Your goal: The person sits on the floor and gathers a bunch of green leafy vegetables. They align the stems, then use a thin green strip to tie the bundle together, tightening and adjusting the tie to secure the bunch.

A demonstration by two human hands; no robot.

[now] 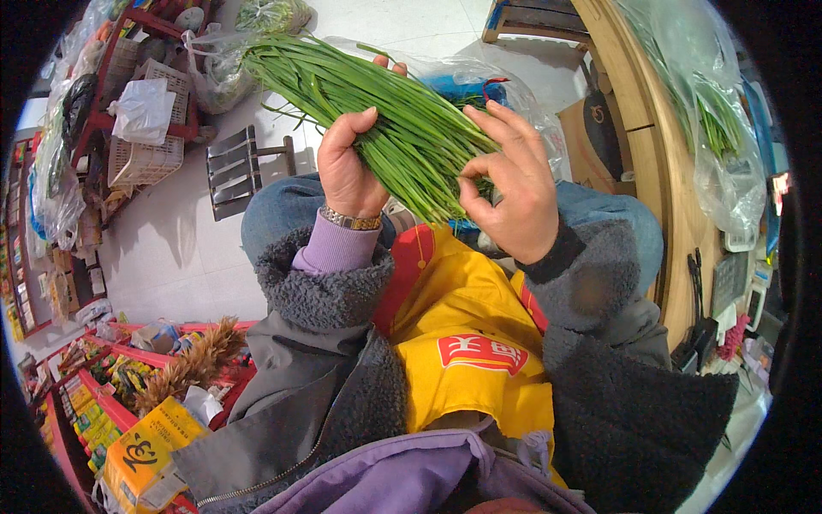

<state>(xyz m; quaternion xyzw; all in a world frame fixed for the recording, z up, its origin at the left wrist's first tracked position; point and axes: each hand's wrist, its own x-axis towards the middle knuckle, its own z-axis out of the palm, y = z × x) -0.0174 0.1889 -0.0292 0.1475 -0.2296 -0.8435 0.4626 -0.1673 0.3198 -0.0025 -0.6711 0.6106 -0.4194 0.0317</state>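
My left hand (353,160) is closed around a thick bundle of long green leaves, likely garlic chives (385,115), its thumb over the near side and fingertips showing at the far edge. The bundle slants from upper left to lower right across my lap. At its pale stem ends is my right hand (514,173), thumb and index finger bent towards each other; whether they pinch a stem is unclear. A thin red tie (493,85) shows by the right fingertips. Behind the bundle lies blue plastic (443,87) with more greens and clear plastic around it.
A black slatted stool (232,173) stands on the floor at left, near white plastic baskets (146,160) on a red rack. At right runs a wooden counter edge (674,193) with bagged greens (716,122). A cardboard box (581,141) is beneath. Packaged goods fill red shelving (122,417) at lower left.
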